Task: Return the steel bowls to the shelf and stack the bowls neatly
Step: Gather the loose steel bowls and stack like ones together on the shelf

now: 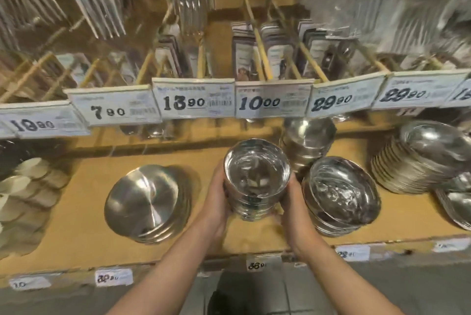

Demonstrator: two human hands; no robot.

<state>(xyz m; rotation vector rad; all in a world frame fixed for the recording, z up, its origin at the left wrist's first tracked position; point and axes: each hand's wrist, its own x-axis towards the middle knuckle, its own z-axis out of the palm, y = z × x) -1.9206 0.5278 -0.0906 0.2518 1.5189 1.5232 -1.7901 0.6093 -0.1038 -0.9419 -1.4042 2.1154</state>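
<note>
A stack of shiny steel bowls point(256, 179) is held upright between both hands over the middle of the wooden shelf point(84, 225). My left hand point(216, 195) presses on its left side and my right hand point(293, 200) on its right side. I cannot tell whether the stack's base touches the shelf. Just to the right leans another stack of steel bowls point(339, 195), tilted toward me. Behind stands a third bowl stack point(308, 139). A pile of upside-down steel bowls point(147, 202) lies to the left.
A tall stack of steel plates point(418, 159) sits at the right, and pale ceramic dishes point(28, 187) at the left. Price tags point(196, 100) hang along the upper shelf edge, with packaged cutlery point(254, 52) in racks above. Small labels line the shelf front.
</note>
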